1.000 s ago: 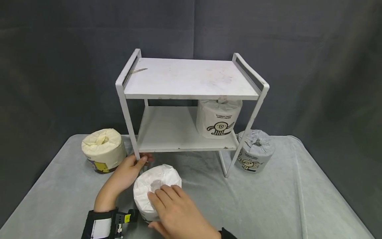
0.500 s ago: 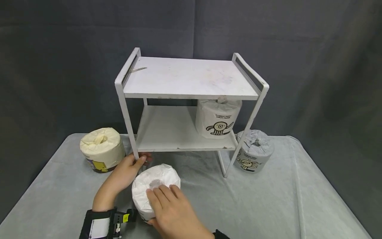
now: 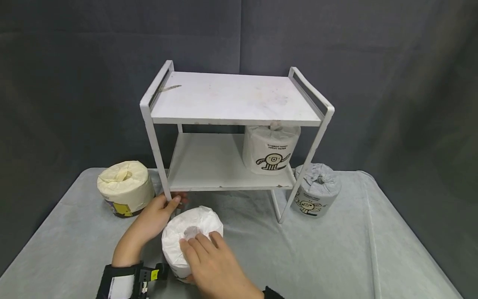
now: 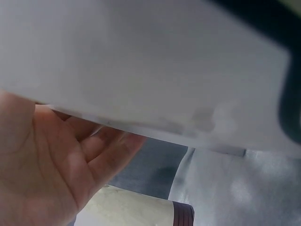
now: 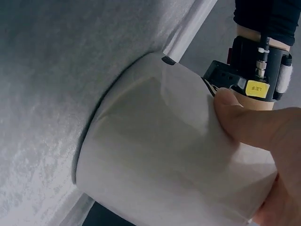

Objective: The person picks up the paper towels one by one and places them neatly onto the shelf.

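A white paper-wrapped toilet roll (image 3: 174, 245) stands before the rack's left front leg. My right hand (image 3: 214, 259) grips it from the near right, fingertips over the top by the core hole, thumb (image 5: 230, 110) against its side. My left hand (image 3: 158, 214) holds the foot of the leg, its thumb in front and its other fingers reaching behind. In the left wrist view the roll's white side (image 4: 141, 61) fills the top and covers part of the left fingers. The white two-tier rack (image 3: 231, 99) stands upright at the table's middle.
On the lower shelf's right side is another wrapped roll (image 3: 270, 151) with a cartoon print. A grey-white roll (image 3: 317, 191) stands beside the rack's right leg. A cream roll (image 3: 125, 189) sits left of my left hand. Dark cloth (image 3: 373, 104) hangs behind the table.
The head view has shifted a little, so everything sits slightly further left. My right thumb has drawn in against the roll. My left hand stays at the rack leg.
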A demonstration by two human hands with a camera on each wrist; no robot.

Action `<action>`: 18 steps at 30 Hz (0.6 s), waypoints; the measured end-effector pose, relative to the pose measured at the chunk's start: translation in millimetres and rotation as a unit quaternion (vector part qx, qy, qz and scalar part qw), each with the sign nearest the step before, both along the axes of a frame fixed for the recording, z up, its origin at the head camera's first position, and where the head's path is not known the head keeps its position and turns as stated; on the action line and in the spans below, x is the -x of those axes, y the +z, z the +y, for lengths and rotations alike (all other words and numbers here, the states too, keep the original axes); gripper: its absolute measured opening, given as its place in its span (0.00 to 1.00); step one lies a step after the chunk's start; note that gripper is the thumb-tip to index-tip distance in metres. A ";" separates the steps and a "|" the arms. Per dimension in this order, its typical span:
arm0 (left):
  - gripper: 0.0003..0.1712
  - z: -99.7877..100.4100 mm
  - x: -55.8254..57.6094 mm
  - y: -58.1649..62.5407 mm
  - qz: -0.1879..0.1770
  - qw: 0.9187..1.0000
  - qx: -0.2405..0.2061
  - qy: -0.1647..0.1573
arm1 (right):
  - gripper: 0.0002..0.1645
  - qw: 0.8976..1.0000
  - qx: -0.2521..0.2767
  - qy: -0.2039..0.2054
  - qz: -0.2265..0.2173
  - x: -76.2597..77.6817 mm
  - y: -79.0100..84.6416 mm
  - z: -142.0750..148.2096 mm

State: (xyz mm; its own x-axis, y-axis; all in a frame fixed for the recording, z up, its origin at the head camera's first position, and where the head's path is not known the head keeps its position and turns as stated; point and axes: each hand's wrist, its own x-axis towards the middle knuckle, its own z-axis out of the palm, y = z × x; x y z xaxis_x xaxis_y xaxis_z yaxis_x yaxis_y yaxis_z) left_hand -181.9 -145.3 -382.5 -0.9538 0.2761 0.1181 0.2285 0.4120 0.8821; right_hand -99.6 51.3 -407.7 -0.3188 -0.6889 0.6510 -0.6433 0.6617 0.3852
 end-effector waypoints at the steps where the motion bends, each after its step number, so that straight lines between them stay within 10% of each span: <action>1: 0.20 -0.1 -0.3 -0.1 0.001 1.000 -0.001 0.000 | 0.50 1.000 0.002 0.001 -0.001 0.2 -0.5 -0.2; 18: 0.18 -0.9 1.9 -1.3 0.001 1.000 -0.011 -0.005 | 0.47 0.998 -0.001 0.032 -0.056 3.5 7.0 7.5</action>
State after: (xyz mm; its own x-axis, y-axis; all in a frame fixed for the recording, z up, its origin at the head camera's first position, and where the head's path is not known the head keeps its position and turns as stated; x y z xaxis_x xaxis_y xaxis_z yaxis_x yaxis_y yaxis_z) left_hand -183.8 -146.1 -383.8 -0.9508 0.2833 0.1257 0.2340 0.3901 0.8906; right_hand -103.1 58.8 -400.7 -0.3442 -0.7117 0.6123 -0.7236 0.6167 0.3100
